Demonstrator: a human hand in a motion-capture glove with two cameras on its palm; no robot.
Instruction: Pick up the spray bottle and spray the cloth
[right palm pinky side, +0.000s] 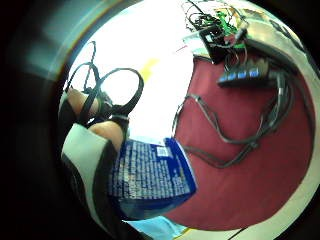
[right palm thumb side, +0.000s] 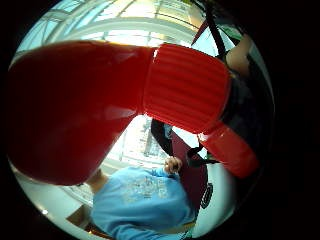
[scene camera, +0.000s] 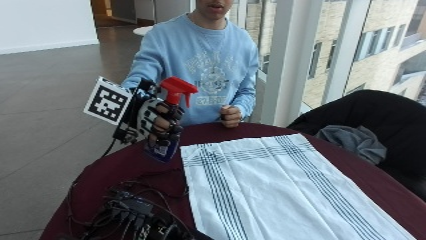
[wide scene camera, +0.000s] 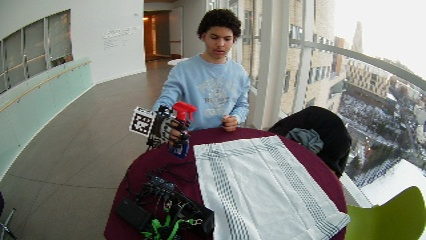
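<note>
Spray bottle lifted beside the cloth

The black-gloved right hand (scene camera: 154, 121) grips a red-nozzled, blue-labelled plastic spray bottle (scene camera: 170, 119) above the round maroon counter (scene camera: 113, 172), beside the flat white striped cloth (scene camera: 279, 195).

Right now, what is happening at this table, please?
A person stands at a round table and holds a spray bottle with a red trigger head up in the air, gripped in the gloved right hand. The bottle is lifted beside a white striped cloth, which lies spread flat on the maroon tabletop. The bare left hand rests as a fist at the table's far edge.
</note>
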